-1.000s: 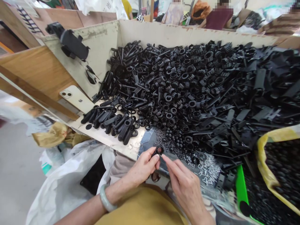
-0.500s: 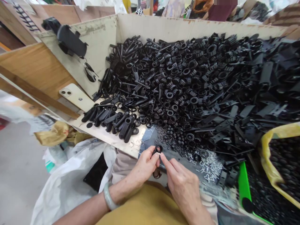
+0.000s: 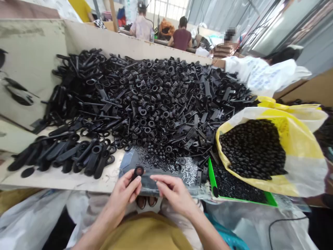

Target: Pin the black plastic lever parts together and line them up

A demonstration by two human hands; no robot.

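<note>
A black plastic part with a round ring end (image 3: 139, 170) is pinched between the thumb and fingers of my left hand (image 3: 124, 194), above the front edge of the table. Just to its right, apart from the part, my right hand (image 3: 174, 193) has thumb and index finger pressed together. Whatever is between those fingertips is too small to make out. Beyond the hands lie a pile of small silver pins (image 3: 187, 170) and several small black balls (image 3: 159, 154). A row of black handle-shaped parts (image 3: 70, 152) rests to the left.
A large heap of black plastic parts (image 3: 156, 93) fills the table up to its back board (image 3: 104, 36). At right, a yellow-white sack (image 3: 301, 152) of black balls stands over a green tray (image 3: 212, 177) of small black pieces. Several people (image 3: 182, 38) sit beyond.
The view has swung to the right, bringing the sack and tray fully into sight. My right hand has drawn away from the black part, which it was touching before; my left hand still holds it.
</note>
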